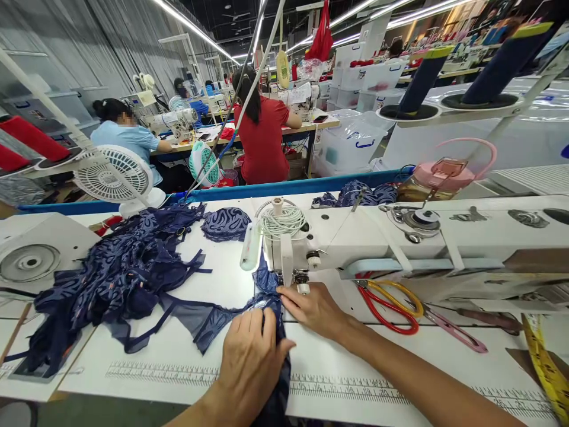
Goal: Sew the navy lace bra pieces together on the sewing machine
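A navy patterned bra [213,320] lies across the sewing machine bed, one edge beneath the presser foot and needle area [299,277]. My left hand [251,350] is on its cup, fingers curled over the cloth and thumb out to the side; the fingertips are partly hidden. Close to the presser foot, my right hand [313,308] pinches the bra's edge with its fingertips. Part of the bra hangs over the table's front edge below my left hand. The white sewing machine head [284,249] stands just beyond my hands.
A heap of navy bras [128,267] lies at left, a loose cup [226,224] behind it. Right of my hand are red-and-yellow-handled scissors [391,305], pink snips [457,329] and a yellow tape measure [540,356]. A small fan [113,173] stands at back; two co-workers sit beyond.
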Motion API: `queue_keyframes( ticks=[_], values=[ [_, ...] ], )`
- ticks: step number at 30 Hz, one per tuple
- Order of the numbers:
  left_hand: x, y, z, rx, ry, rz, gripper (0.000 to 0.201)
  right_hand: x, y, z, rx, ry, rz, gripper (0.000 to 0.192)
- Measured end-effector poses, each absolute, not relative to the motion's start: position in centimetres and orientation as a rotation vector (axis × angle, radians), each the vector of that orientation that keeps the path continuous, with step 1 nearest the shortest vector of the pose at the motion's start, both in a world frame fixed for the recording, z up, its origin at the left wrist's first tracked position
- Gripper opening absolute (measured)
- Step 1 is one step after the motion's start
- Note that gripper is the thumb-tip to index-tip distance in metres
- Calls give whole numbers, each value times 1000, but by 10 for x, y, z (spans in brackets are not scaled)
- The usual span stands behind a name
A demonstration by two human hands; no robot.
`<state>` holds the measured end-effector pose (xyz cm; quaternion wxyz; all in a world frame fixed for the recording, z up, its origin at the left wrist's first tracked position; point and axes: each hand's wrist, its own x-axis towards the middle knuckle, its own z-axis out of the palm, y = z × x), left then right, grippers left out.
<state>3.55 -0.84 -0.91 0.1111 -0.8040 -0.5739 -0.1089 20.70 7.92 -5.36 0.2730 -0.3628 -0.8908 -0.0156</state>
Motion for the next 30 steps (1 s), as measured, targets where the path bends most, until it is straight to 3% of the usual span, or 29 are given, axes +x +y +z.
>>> queue_keyframes(
  ticks=[4, 7, 11, 18, 24, 28, 30],
  values=[
    [42, 20, -21, -2345, -1766, -763, 34, 208, 80, -57, -943, -2335, 34, 26],
    [44, 34, -31, -2377, -1805, -906, 25, 210, 83, -58, -920, -2313, 85, 26],
    [39, 37, -40, -2421, -1832, -926, 7, 216, 75, -49, -948, -2255, 98, 25],
    [24, 63, -20, -2563, -2208, -877, 13, 195, 17, -29, -1102, -2388, 236, 28],
    [39, 69, -9, -2662, -2075, -688, 13, 136, -2, -32, -720, -2738, 552, 47],
    [32, 50, -32, -2678, -1828, -673, 14, 166, 4, -42, -386, -2549, 697, 25],
    [26, 43, -41, -2646, -1785, -769, 12, 198, 18, -43, -589, -2369, 580, 28]
  ],
)
